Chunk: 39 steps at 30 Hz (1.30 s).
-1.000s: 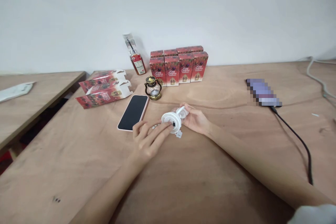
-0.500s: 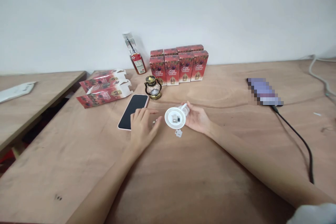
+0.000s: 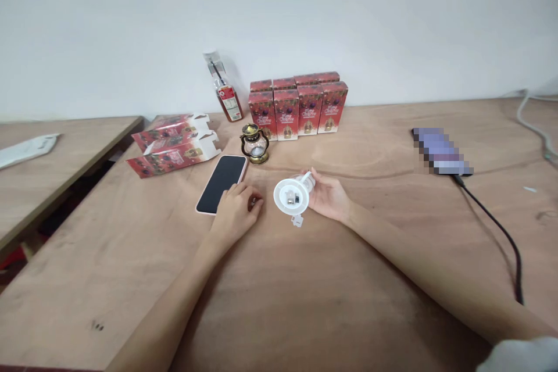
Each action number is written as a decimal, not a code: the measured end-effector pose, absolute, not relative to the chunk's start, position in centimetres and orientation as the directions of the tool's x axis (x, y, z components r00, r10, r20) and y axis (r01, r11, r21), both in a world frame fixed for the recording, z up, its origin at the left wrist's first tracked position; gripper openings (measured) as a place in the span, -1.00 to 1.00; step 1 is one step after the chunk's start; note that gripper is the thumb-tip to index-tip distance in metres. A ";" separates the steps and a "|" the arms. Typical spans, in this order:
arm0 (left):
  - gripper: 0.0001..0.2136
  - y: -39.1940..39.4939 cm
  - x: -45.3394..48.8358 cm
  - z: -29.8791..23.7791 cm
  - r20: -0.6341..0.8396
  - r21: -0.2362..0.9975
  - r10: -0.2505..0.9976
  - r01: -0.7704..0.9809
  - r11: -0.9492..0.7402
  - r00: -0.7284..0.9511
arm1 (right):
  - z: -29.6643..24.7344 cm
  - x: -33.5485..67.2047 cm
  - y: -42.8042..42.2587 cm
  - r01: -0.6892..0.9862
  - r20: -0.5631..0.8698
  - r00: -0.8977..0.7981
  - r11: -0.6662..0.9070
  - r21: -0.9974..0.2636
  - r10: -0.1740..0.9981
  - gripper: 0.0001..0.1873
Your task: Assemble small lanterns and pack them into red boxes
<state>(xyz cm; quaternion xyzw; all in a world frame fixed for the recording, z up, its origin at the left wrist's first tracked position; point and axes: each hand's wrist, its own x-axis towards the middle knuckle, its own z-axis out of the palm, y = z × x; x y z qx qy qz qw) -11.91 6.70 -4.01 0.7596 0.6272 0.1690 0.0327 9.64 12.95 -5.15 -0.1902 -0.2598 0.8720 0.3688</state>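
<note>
My right hand (image 3: 330,197) grips a small white lantern (image 3: 281,203), laid on its side with its round base turned towards me. In the base is an uncovered battery compartment with metal parts. Just below the base, a small pale battery cover (image 3: 297,221) lies on the wooden table. My left hand (image 3: 239,204) rests beside the lower end of a dark-screened phone (image 3: 222,183). Its thumb and fingers curl together around tiny pale pieces that are mostly hidden. Behind the phone's upper end stands a black and gold mini lantern (image 3: 257,154).
Red Christmas boxes (image 3: 285,116) stand in rows by the wall. Opened red boxes (image 3: 174,160) lie at the left, and a bottle (image 3: 231,106) leans against the wall. A second phone (image 3: 440,151) with a black cable (image 3: 497,224) is at the right. The table (image 3: 279,308) has a gap on its left.
The thumb and fingers of my left hand have closed in on the tiny pale pieces on the table. My right hand and the white lantern have stayed nearly still.
</note>
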 end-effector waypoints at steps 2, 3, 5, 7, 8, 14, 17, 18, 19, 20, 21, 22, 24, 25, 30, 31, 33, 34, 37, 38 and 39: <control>-0.91 6.9 -12.2 -4.4 0.229 0.315 0.960 0.921 -0.232 0.163 | -5.2 9.6 13.0 -0.544 -0.147 -0.653 -0.595 -0.592 0.743 -0.78; -0.91 6.9 -12.3 -4.6 0.237 0.339 0.957 0.910 -0.240 0.164 | -5.2 9.7 13.0 -0.544 -0.153 -0.653 -0.599 -0.588 0.742 -0.78; -0.89 7.0 -12.6 -4.8 0.250 0.386 0.955 0.889 -0.248 0.158 | -5.2 9.7 13.0 -0.545 -0.162 -0.652 -0.607 -0.578 0.741 -0.78; -0.87 7.1 -12.9 -4.8 0.255 0.434 0.956 0.866 -0.247 0.145 | -5.2 9.6 13.0 -0.550 -0.164 -0.648 -0.607 -0.574 0.743 -0.78; -0.86 7.2 -13.1 -4.7 0.253 0.452 0.957 0.857 -0.247 0.142 | -5.2 9.6 12.9 -0.552 -0.162 -0.647 -0.604 -0.575 0.745 -0.79; -0.84 7.3 -14.8 -2.4 0.169 0.341 0.942 0.880 -0.331 0.289 | -5.0 9.5 12.8 -0.554 -0.160 -0.649 -0.606 -0.571 0.744 -0.80; -0.85 7.3 -15.0 -1.5 0.092 0.262 0.947 0.910 -0.321 0.307 | -5.0 9.5 12.8 -0.561 -0.178 -0.645 -0.619 -0.551 0.743 -0.80; -0.85 7.2 -14.9 -1.3 0.078 0.242 0.954 0.923 -0.300 0.289 | -5.1 9.6 12.8 -0.562 -0.182 -0.646 -0.623 -0.545 0.742 -0.80; -0.84 7.2 -14.8 -1.3 0.062 0.225 0.962 0.935 -0.274 0.267 | -5.1 9.6 12.8 -0.562 -0.184 -0.647 -0.626 -0.541 0.740 -0.80; -0.84 7.1 -14.7 -1.2 0.044 0.209 0.969 0.946 -0.247 0.243 | -5.1 9.6 12.8 -0.563 -0.184 -0.648 -0.627 -0.538 0.739 -0.81; -0.84 7.1 -14.6 -1.2 0.025 0.191 0.975 0.956 -0.222 0.221 | -5.1 9.6 12.8 -0.563 -0.185 -0.649 -0.629 -0.536 0.738 -0.82; -0.84 7.0 -14.4 -1.2 0.009 0.174 0.979 0.964 -0.202 0.204 | -5.1 9.6 12.8 -0.563 -0.186 -0.650 -0.631 -0.534 0.737 -0.83; -0.84 7.0 -14.2 -1.0 -0.017 0.151 0.982 0.972 -0.181 0.186 | -5.1 9.6 12.9 -0.564 -0.185 -0.652 -0.634 -0.530 0.735 -0.84; -0.83 6.9 -14.2 -0.9 -0.024 0.146 0.983 0.974 -0.174 0.180 | -5.2 9.6 12.9 -0.565 -0.182 -0.654 -0.634 -0.528 0.735 -0.85; -0.79 6.9 -14.4 -0.1 -0.061 0.198 0.983 0.967 -0.159 0.174 | -5.5 9.6 13.0 -0.568 -0.158 -0.656 -0.621 -0.539 0.738 -0.85; -0.80 6.9 -14.5 0.0 -0.065 0.202 0.984 0.967 -0.153 0.169 | -5.5 9.6 13.0 -0.564 -0.157 -0.658 -0.620 -0.545 0.737 -0.85; -0.83 6.9 -14.8 0.0 -0.068 0.201 0.985 0.969 -0.141 0.157 | -5.5 9.7 13.0 -0.560 -0.153 -0.660 -0.617 -0.553 0.736 -0.85; -0.84 7.0 -14.9 -0.1 -0.065 0.198 0.986 0.970 -0.140 0.156 | -5.5 9.7 13.0 -0.560 -0.149 -0.661 -0.616 -0.555 0.735 -0.85; -0.87 7.0 -15.1 -0.5 -0.042 0.187 0.985 0.969 -0.158 0.169 | -5.5 9.7 12.9 -0.563 -0.144 -0.661 -0.613 -0.554 0.737 -0.86; -0.87 7.0 -15.1 -0.6 -0.032 0.180 0.984 0.970 -0.166 0.175 | -5.4 9.7 12.9 -0.566 -0.143 -0.659 -0.613 -0.552 0.738 -0.86; -0.88 7.0 -15.1 -0.6 -0.023 0.172 0.983 0.969 -0.175 0.181 | -5.4 9.7 12.9 -0.568 -0.143 -0.658 -0.612 -0.550 0.739 -0.86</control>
